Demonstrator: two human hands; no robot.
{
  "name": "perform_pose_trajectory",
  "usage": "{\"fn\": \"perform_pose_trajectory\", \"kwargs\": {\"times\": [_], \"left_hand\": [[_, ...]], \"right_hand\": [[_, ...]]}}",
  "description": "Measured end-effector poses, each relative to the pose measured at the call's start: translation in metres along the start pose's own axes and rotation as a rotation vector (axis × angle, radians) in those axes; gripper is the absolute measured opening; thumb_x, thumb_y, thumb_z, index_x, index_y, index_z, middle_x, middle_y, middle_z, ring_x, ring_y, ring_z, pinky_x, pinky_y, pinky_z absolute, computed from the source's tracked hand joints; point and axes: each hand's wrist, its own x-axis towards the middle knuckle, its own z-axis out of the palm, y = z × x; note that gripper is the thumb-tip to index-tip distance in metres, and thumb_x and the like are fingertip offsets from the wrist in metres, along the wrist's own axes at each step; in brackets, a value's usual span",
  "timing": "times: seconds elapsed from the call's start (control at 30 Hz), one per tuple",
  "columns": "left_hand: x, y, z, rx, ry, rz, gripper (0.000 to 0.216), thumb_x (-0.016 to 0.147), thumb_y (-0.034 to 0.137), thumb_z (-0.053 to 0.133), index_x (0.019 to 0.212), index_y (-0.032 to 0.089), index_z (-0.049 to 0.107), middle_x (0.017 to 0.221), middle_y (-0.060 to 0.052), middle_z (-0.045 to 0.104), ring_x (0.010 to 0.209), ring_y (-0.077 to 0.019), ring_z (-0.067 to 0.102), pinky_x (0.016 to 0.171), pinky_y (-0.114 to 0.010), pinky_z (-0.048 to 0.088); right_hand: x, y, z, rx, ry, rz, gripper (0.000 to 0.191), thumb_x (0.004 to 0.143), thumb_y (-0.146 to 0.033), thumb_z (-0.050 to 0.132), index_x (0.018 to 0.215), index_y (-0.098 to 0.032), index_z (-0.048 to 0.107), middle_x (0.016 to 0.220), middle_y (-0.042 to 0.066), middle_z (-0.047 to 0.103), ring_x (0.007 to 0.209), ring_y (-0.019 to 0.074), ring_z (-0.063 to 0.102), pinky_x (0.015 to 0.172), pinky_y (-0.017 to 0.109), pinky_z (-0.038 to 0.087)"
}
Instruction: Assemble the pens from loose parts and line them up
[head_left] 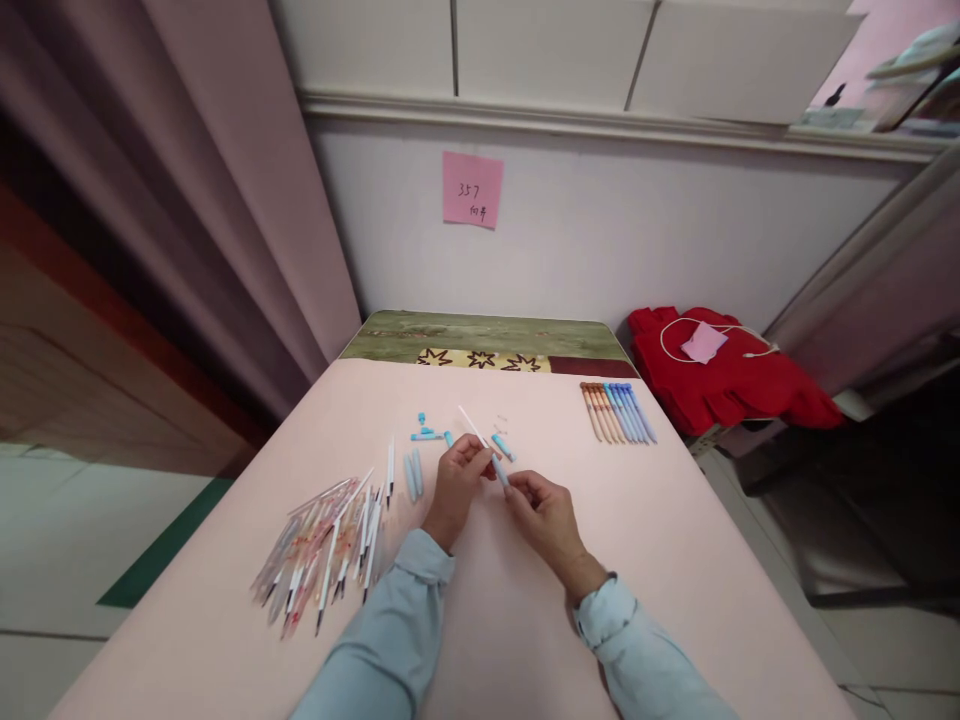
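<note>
Near the middle of the table, my left hand (pixel 456 490) pinches a thin white pen refill (pixel 472 425), which points up and to the left. A pale blue pen barrel (pixel 500 471) slants between my two hands. The fingertips of my right hand (pixel 546 512) are closed on its lower end, and its upper end meets my left fingers. Whether the refill sits inside the barrel is hidden. Just beyond lies a bright blue pen part (pixel 504 447), with tiny springs (pixel 501 424) above it. More blue pen parts (pixel 427 436) and two pale barrels (pixel 413 474) rest left of my left hand.
A pile of refills and clear wrappers (pixel 322 550) covers the table's left side, with a few loose refills (pixel 390 468) beside it. Brown and blue pens (pixel 616 413) lie in a row at the far right. Red cloth (pixel 720 385) stands beyond the table's right edge.
</note>
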Motion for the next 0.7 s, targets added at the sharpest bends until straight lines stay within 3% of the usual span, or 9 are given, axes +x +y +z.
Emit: {"fn": "perform_pose_trajectory", "kwargs": {"times": [0.23,0.33,0.7], "left_hand": [[-0.0014,0.0021,-0.0053,0.121,-0.09,0.114,0.018,0.083,0.033,0.063,0.077,0.019,0.054,0.066,0.002,0.059,0.06,-0.0114,0.056,0.062,-0.025,0.045],[-0.0028,0.0024,-0.0052,0.15,-0.084,0.141,0.018,0.084,0.032,0.063,0.077,0.019,0.053,0.066,0.003,0.058,0.059,-0.011,0.055,0.061,-0.025,0.044],[-0.0044,0.0042,-0.0054,0.089,-0.08,0.052,0.016,0.08,0.032,0.065,0.076,0.019,0.057,0.064,0.002,0.059,0.054,-0.0108,0.054,0.056,-0.024,0.044]], "right_hand": [[-0.0001,-0.0019,-0.0014,-0.017,-0.05,-0.015,0.022,0.088,-0.035,0.056,0.094,-0.018,0.069,0.067,0.0,0.065,0.056,0.0123,0.054,0.055,0.022,0.042],[-0.0004,-0.004,-0.0024,-0.05,-0.058,-0.016,0.021,0.087,-0.034,0.058,0.095,-0.019,0.069,0.071,0.0,0.068,0.053,0.0111,0.052,0.052,0.022,0.039],[-0.0037,-0.0061,-0.0054,-0.09,-0.06,-0.043,0.018,0.085,-0.034,0.062,0.092,-0.019,0.071,0.068,-0.001,0.064,0.053,0.0105,0.047,0.052,0.022,0.037]]}}
